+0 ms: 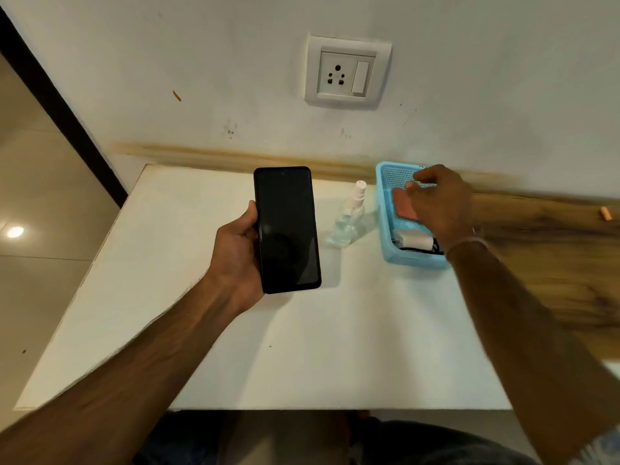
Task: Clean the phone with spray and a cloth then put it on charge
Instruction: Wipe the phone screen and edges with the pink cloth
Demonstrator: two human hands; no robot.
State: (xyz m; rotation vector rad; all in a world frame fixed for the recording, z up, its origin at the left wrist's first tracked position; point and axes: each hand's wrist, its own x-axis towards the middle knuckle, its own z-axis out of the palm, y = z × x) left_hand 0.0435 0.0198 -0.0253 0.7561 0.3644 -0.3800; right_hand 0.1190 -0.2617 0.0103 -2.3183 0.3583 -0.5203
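Cloth (404, 205) seems to be the thing wanted now. In the head view it is a pinkish fold lying in the blue basket (416, 260) at the back right of the worktop (268, 347), with the right hand (439, 203) over it. That hand reaches in from the near side, fingers curled down towards the cloth. It is blurred, so I cannot tell whether it already pinches the cloth or only touches it.

To do this well, I would take the cloth by one edge and lift it straight up. That way it clears the basket wall without dragging the white charger (414, 241) and its black cable, which lie at the basket's near end. The spray bottle (347, 219) stands upright just left of the basket and could easily be tipped.

The left hand (235, 250) grips the phone (287, 229) by its left edge, arm stretched forward. The dark screen faces the camera, above the worktop and below the wall socket (347, 73).
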